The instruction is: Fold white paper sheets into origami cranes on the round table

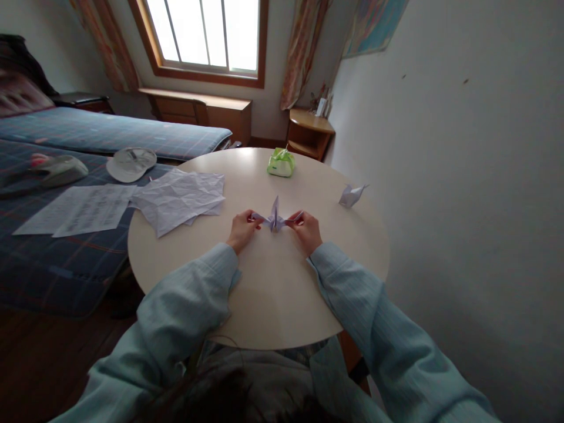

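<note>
Over the middle of the round white table [273, 294], a folded white paper crane [275, 221] is held between my two hands. Its wings are spread to either side, and one narrow point stands up at its centre. My left hand [243, 229] pinches the left wing with closed fingers. On the other side, my right hand [306, 231] is closed on the right wing. A second paper crane [351, 196] stands on the table farther right, apart from my hands.
Creased paper sheets [183, 197] lie at the table's left, partly over its edge. A green tissue pack [281, 163] sits at the far side. Printed sheets [88, 207] and a white cap [131, 164] rest on the bed [53, 276]. A wall [462, 205] rises at right.
</note>
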Tool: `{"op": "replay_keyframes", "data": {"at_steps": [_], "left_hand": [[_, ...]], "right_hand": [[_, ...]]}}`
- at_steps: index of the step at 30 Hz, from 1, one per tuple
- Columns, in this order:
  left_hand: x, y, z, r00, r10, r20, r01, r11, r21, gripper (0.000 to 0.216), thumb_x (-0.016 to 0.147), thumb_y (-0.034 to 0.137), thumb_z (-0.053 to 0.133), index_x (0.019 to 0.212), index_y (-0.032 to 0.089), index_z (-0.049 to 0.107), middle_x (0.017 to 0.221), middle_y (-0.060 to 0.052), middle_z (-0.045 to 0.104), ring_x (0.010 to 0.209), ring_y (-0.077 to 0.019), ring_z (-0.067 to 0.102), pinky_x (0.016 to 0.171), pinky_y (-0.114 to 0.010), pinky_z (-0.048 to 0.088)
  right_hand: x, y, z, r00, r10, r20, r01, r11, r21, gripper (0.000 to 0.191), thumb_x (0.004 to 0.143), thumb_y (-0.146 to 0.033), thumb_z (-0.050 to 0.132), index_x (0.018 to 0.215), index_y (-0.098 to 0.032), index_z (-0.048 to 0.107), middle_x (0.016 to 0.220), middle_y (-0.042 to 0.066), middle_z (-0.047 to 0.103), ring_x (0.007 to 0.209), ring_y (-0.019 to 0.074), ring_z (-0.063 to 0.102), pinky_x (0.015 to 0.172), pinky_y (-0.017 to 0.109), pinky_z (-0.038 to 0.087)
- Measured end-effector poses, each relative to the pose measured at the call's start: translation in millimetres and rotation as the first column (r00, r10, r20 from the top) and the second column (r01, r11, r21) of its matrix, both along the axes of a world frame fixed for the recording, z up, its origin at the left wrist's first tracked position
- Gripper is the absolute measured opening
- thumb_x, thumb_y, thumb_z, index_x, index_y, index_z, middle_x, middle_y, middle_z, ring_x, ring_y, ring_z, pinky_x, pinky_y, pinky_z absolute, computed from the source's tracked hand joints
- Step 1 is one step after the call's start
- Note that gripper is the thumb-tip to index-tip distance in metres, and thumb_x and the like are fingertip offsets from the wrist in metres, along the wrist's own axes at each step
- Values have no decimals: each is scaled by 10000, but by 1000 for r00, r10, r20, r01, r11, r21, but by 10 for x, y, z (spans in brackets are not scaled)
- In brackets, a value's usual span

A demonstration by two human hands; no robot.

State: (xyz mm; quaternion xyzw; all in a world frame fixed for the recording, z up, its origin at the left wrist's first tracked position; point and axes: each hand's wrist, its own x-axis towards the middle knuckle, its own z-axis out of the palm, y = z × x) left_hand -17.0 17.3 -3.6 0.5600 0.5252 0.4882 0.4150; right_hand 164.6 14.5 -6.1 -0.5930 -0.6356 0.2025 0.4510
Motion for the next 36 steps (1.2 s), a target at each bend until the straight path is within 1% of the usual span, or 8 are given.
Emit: {"op": "replay_keyframes", "data": {"at_steps": [5, 10, 16, 23, 28, 36], "left_hand": [[6, -29, 38, 1000, 6, 13, -6, 1000, -20, 95, 621, 226, 604, 625, 139, 566, 511, 25, 534, 478, -77, 503, 438, -180, 316], [7, -24, 23, 998, 7, 60, -6, 1000, -25, 103, 619, 237, 610, 636, 143, 571, 518, 20, 544, 490, -81, 515, 439, -177, 315], [4, -10, 9, 998, 24, 63, -23, 1000, -21, 104, 616, 240, 617, 628, 146, 574, 525, 17, 556, 498, -87, 523, 446, -184, 319], [8, -20, 30, 995, 36, 89, -32, 998, -50, 100, 609, 226, 624, 643, 144, 578, 568, 11, 568, 512, -92, 539, 449, -189, 318], [7, -24, 28, 992, 25, 122, -19, 999, -48, 128, 608, 254, 631, 651, 146, 577, 576, 10, 572, 516, -92, 546, 447, -186, 308], [26, -31, 34, 983, 43, 181, -40, 999, -19, 176, 590, 293, 640, 650, 149, 561, 596, 7, 582, 555, -108, 570, 472, -191, 317]], "right_hand": [[-12, -10, 25, 1000, -15, -19, 15, 1000, -22, 133, 586, -285, 643, 619, -173, 578, 585, -21, 579, 569, 110, 505, 555, 236, 385], [-13, -10, 25, 998, -21, -52, 20, 1000, -20, 142, 592, -304, 638, 620, -178, 580, 591, -19, 578, 571, 114, 506, 555, 242, 389], [-10, -9, 23, 998, -22, -66, 21, 1000, -12, 162, 595, -329, 634, 620, -177, 583, 590, -14, 579, 567, 117, 505, 555, 249, 392], [-17, -13, 36, 997, -28, -77, 28, 1000, -7, 167, 593, -336, 637, 614, -179, 584, 590, -12, 581, 567, 118, 505, 556, 252, 392], [-28, -30, 64, 996, -37, -82, 36, 999, -6, 162, 595, -332, 634, 613, -179, 583, 582, -14, 579, 561, 118, 505, 555, 252, 392], [-51, -51, 96, 990, -65, -125, 67, 998, 13, 181, 594, -346, 639, 616, -177, 579, 593, -5, 590, 555, 121, 504, 543, 251, 386]]}}
